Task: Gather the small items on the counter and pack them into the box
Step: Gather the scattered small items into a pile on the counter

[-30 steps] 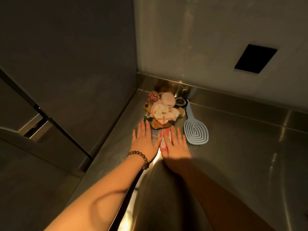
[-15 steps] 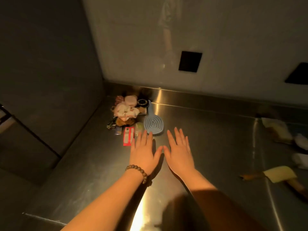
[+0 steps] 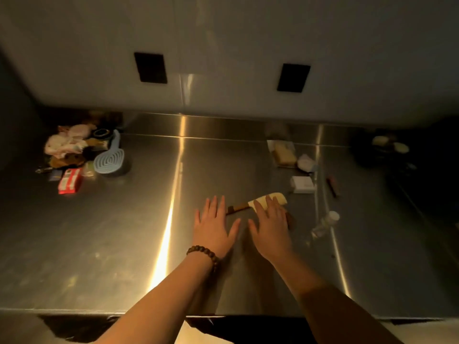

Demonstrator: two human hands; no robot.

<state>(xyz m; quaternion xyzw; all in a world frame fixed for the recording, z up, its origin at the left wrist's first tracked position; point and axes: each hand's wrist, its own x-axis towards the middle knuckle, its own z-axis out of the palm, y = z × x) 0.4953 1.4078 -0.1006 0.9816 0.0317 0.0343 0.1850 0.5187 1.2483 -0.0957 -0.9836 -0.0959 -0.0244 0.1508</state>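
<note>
The steel counter [image 3: 124, 244] fills the view, and every place here is told from it. At its far left corner lies a pile [image 3: 67, 147] of pink and brown soft items, hard to tell apart, with a blue brush [image 3: 109, 160] and a red packet [image 3: 70, 181] at the pile's near side. In the counter's middle the left hand [image 3: 213, 228] lies flat, fingers straight and spread. Just beside it the right hand [image 3: 270, 227], also flat and spread, covers part of a pale yellow paddle [image 3: 275, 198] with a brown handle. Toward the far right lie a wrapped tan block [image 3: 284, 153], a white box [image 3: 303, 184] and a clear bottle [image 3: 325, 223]. The right end is too dark to read.
</note>
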